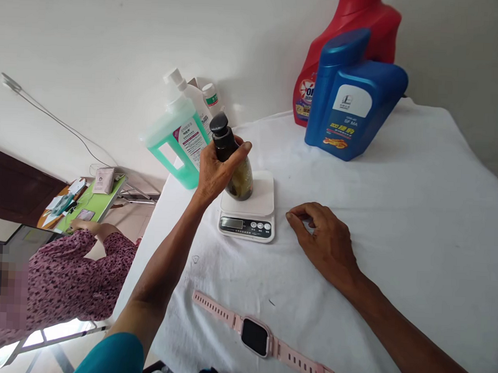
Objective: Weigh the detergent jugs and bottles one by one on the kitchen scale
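Note:
My left hand grips a dark bottle with a black cap, holding it upright on the platform of a small white kitchen scale. The scale sits on a table covered by a white cloth. My right hand rests on the cloth just right of the scale, fingers curled loosely, holding nothing.
A blue jug and a red detergent jug stand at the back. A green liquid jug and small white bottles stand at the back left. A pink smartwatch lies near the front edge. Another person in a patterned top works at the left.

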Available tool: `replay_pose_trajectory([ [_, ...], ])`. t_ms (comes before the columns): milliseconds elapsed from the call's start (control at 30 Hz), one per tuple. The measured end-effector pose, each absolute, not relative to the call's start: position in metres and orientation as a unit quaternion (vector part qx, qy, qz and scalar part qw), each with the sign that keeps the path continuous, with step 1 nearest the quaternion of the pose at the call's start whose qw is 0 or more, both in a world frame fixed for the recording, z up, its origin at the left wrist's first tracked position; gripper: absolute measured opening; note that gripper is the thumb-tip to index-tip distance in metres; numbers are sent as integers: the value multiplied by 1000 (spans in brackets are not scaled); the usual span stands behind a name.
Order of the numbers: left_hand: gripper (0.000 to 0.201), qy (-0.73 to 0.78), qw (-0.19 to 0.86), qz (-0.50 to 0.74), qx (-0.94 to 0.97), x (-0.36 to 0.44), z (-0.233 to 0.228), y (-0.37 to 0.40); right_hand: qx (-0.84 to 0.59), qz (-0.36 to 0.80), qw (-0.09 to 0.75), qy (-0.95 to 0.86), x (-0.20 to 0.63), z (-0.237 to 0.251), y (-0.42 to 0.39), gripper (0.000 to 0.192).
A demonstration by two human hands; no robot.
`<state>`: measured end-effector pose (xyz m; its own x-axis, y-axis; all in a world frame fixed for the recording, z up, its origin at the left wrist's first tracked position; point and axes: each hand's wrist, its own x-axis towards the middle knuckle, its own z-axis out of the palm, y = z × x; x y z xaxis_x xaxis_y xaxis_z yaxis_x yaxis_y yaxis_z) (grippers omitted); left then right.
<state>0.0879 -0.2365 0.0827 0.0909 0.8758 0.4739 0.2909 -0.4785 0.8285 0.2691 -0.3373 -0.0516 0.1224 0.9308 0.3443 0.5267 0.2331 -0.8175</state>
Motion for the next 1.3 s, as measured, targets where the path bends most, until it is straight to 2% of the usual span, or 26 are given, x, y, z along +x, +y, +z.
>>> replay_pose_trajectory([
  [133, 27, 422, 284, 503, 698, 83, 81, -238, -581, 214, 474, -626, 269, -54, -337, 17],
  [267, 43, 403, 273, 504, 713, 73, 75, -243, -579, 221, 476, -624, 269, -54, -337, 16],
  [367, 46, 397, 256, 515, 715, 64, 69, -247, -578, 222, 476, -624, 269, -53, -337, 16],
  [633, 61, 468, 308, 549, 620, 41, 36, -246, -580, 219, 474, -626, 269, -51, -338, 16],
  [967, 65, 551, 350, 572, 497, 10, -33, -245, -584, 210, 469, -628, 268, -52, -337, 18],
  [1300, 67, 549, 345, 577, 497, 9, -39, -249, -585, 200, 457, -639, 267, -53, -338, 19],
])
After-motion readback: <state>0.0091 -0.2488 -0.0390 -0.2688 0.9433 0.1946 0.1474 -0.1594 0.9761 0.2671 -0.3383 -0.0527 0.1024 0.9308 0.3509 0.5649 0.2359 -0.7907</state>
